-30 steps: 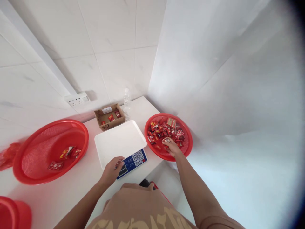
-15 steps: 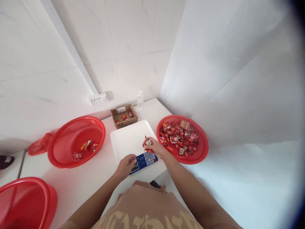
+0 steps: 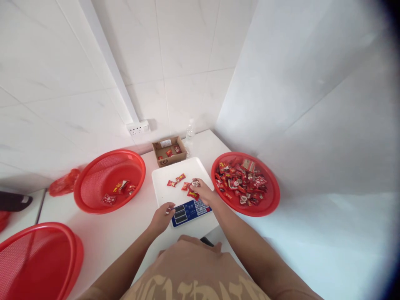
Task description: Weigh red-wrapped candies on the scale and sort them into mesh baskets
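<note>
On a white counter (image 3: 100,233) by a tiled wall (image 3: 187,54), the right hand (image 3: 203,191) has its fingers clamped on partly hidden candies (image 3: 195,184) over a scale (image 3: 164,175), the left hand's (image 3: 163,214) grip cannot be told, and the nearest basket (image 3: 73,250) is cut off.

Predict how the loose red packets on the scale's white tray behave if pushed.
The red packets would probably slide rather than roll: they lie flat on the smooth-looking white tray. They're likely light, being small beside the right hand.
</note>
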A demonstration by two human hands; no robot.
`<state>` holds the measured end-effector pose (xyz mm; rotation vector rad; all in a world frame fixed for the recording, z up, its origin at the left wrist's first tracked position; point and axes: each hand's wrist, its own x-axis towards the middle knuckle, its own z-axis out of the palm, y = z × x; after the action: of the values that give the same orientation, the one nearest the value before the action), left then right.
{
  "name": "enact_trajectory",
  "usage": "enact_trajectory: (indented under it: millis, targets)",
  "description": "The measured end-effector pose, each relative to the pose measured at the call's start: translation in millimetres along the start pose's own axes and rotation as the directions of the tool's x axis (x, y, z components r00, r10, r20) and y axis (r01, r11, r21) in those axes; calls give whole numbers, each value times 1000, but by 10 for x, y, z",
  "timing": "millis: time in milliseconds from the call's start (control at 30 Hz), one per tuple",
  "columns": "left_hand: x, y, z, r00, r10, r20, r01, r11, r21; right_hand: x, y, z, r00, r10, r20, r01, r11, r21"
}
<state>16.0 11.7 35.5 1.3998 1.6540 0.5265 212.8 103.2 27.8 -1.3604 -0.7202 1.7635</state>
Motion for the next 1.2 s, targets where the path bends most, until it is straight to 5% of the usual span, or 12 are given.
enact_trajectory:
  millis: [167,267,433,567,700,900,1000,1200]
  targets:
    - [55,24,22,998,53,19,-54,995,83,23,20,41,993,30,-115,0,967,254]
    - [67,32,76,975,219,42,-223,951,213,18,30,25,988,37,-149,7,958,287]
    - [85,25,215,855,486,183,-513,737,439,-23,51,-4,988,-3,-154,35,979,200]
    - [161,14,274,848,483,219,-521,680,516,-50,74,-69,990,-82,-119,66,989,-131]
    - [321,38,198,877,445,183,-465,685,561,-81,103,-236,945,-316,-80,214,786,-580]
    - [638,49,58,952,286,106,-292,759,582,-218,164,-744,793,-607,-43,294,444,-847]
    - [734,22,111,934,319,162,-355,772,527,-314,244,-1096,761,-647,-52,215,327,-920]
    - [701,42,250,885,411,217,-465,768,440,-487,420,-1652,806,-544,-233,-83,285,-955]
